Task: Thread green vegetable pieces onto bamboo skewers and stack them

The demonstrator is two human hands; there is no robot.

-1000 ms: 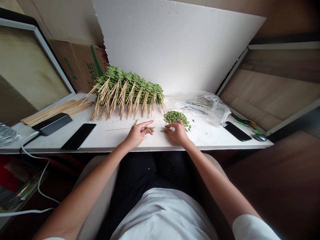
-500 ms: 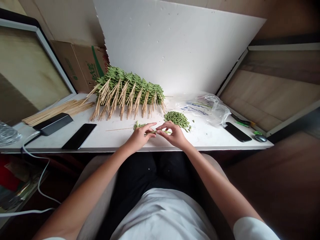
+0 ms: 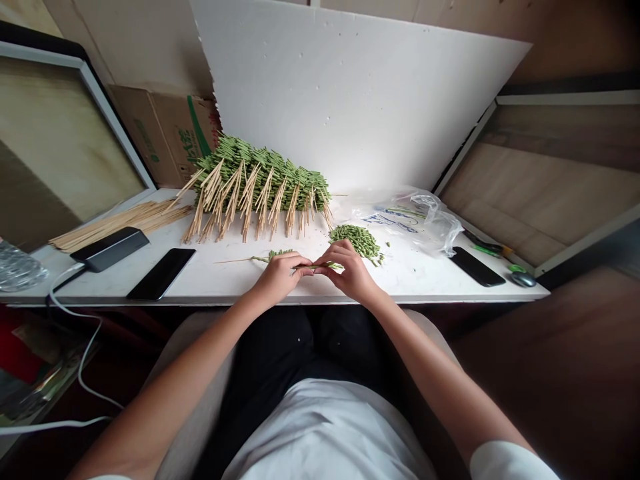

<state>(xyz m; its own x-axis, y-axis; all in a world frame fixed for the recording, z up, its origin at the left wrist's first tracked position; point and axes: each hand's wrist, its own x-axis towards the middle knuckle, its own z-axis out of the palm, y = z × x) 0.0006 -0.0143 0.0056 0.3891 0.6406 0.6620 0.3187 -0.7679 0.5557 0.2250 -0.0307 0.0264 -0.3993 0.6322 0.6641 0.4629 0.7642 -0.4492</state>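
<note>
Over the front of the white table, my left hand (image 3: 283, 277) and my right hand (image 3: 351, 272) meet with fingertips pinched on a thin green bean (image 3: 336, 265). Most of the bean is hidden by the fingers; a short end shows at the right hand. Just behind my left hand lies a short row of cut bean pieces (image 3: 280, 254), partly covered by that hand. A thin bamboo skewer (image 3: 231, 261) lies to the left of this row. Beyond my right hand is a loose heap of cut bean pieces (image 3: 357, 240).
Many beans on bamboo skewers (image 3: 265, 177) are stacked at the back. Bare skewers (image 3: 120, 223), a black box-shaped device (image 3: 110, 248) and a phone (image 3: 161, 274) lie left. At right are a clear plastic bag (image 3: 425, 217), another phone (image 3: 477, 267) and a mouse (image 3: 523, 277).
The hands have drawn closer together and the fingers are more curled around the bean. A thin green piece now shows at the left end of the small row.
</note>
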